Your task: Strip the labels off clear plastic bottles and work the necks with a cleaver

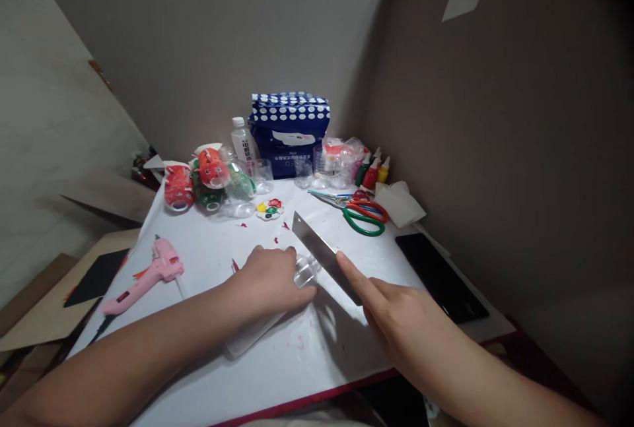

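Partly, the left hand (274, 275) hides its gripped bottle (306, 272); the right hand (396, 308) clasps a knife (324, 258), handle unseen, scissors (341, 202) beyond.

Clear bottle (306, 271) — lying flat; knife (325, 258) — slanted (silvery).

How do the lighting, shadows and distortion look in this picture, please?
Head view: dim light, the white tabletop brightest, the right wall fading to near-black at the frame's right edge; head view: a soft shadow on the tabletop beside the right hand, glints on the clear bottle; head view: forearms look stretched towards the lower corners, as with a wide lens.
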A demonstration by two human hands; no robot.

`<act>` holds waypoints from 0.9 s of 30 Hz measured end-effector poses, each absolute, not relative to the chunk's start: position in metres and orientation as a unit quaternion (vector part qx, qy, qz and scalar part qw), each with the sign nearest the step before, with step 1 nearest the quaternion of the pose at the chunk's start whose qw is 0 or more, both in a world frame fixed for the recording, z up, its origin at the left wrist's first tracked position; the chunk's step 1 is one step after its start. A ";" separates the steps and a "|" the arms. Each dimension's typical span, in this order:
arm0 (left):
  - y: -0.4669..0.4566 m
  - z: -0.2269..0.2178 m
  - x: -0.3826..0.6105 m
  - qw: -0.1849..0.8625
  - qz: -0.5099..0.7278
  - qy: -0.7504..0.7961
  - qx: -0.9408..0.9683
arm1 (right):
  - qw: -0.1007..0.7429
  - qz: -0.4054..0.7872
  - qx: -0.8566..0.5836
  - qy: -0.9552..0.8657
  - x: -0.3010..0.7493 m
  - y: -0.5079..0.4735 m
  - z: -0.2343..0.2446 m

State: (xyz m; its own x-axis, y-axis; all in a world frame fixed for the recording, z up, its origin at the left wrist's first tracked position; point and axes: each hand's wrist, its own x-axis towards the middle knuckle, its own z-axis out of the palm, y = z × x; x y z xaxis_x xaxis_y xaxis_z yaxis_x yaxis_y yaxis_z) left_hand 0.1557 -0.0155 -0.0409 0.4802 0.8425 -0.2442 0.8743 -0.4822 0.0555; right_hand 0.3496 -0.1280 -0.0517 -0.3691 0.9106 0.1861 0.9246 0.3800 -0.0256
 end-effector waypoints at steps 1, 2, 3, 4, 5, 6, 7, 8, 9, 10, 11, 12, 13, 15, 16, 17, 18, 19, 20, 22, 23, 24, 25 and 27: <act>-0.016 -0.039 0.156 0.086 -0.093 0.500 0.857 | 0.081 -0.060 -0.550 -0.829 0.348 -0.129 -0.053; -0.016 -0.038 0.157 0.086 -0.096 0.498 0.857 | 0.076 -0.078 -0.546 -0.831 0.345 -0.130 -0.054; -0.016 -0.037 0.158 0.087 -0.099 0.498 0.857 | 0.068 -0.092 -0.544 -0.831 0.343 -0.131 -0.055; -0.017 -0.036 0.158 0.088 -0.100 0.496 0.858 | 0.060 -0.099 -0.542 -0.832 0.341 -0.132 -0.055; -0.017 -0.035 0.158 0.089 -0.101 0.495 0.859 | 0.052 -0.102 -0.542 -0.833 0.339 -0.132 -0.055; -0.018 -0.035 0.159 0.086 -0.097 0.494 0.860 | 0.046 -0.102 -0.541 -0.834 0.339 -0.132 -0.055; -0.019 -0.035 0.159 0.080 -0.089 0.492 0.862 | 0.042 -0.097 -0.540 -0.835 0.339 -0.132 -0.054; -0.019 -0.036 0.159 0.073 -0.078 0.488 0.866 | 0.037 -0.087 -0.540 -0.836 0.340 -0.130 -0.052; -0.020 -0.037 0.159 0.066 -0.064 0.482 0.871 | 0.031 -0.073 -0.544 -0.835 0.341 -0.128 -0.049; -0.021 -0.039 0.159 0.059 -0.051 0.475 0.877 | 0.021 -0.057 -0.552 -0.832 0.343 -0.125 -0.046; -0.021 -0.040 0.159 0.054 -0.041 0.468 0.881 | 0.008 -0.039 -0.561 -0.827 0.344 -0.122 -0.041; -0.021 -0.041 0.158 0.049 -0.035 0.461 0.886 | -0.006 -0.021 -0.570 -0.822 0.344 -0.118 -0.036; -0.021 -0.042 0.158 0.047 -0.035 0.455 0.889 | -0.020 -0.009 -0.576 -0.817 0.344 -0.113 -0.031; -0.020 -0.043 0.157 0.047 -0.045 0.449 0.891 | -0.040 0.001 -0.578 -0.815 0.340 -0.104 -0.021; -0.019 -0.044 0.156 0.048 -0.050 0.447 0.892 | -0.045 0.001 -0.575 -0.817 0.337 -0.099 -0.017; -0.018 -0.044 0.155 0.048 -0.053 0.447 0.892 | -0.047 -0.001 -0.572 -0.819 0.334 -0.095 -0.014; -0.016 -0.044 0.155 0.047 -0.056 0.449 0.891 | -0.047 -0.002 -0.570 -0.820 0.331 -0.090 -0.012; -0.015 -0.044 0.155 0.045 -0.058 0.452 0.889 | -0.045 -0.003 -0.571 -0.819 0.329 -0.087 -0.012; -0.014 -0.044 0.154 0.042 -0.059 0.457 0.887 | -0.041 -0.001 -0.574 -0.818 0.327 -0.084 -0.012; -0.014 -0.045 0.155 0.042 -0.058 0.465 0.882 | -0.029 0.008 -0.576 -0.817 0.327 -0.080 -0.015; -0.014 -0.045 0.155 0.042 -0.055 0.467 0.881 | -0.026 0.013 -0.577 -0.817 0.328 -0.080 -0.018; -0.014 -0.046 0.155 0.042 -0.051 0.469 0.881 | -0.024 0.016 -0.575 -0.817 0.329 -0.082 -0.021; -0.014 -0.047 0.155 0.042 -0.047 0.469 0.881 | -0.022 0.019 -0.573 -0.819 0.332 -0.084 -0.024; -0.015 -0.047 0.155 0.045 -0.048 0.470 0.880 | -0.022 0.025 -0.572 -0.820 0.338 -0.093 -0.030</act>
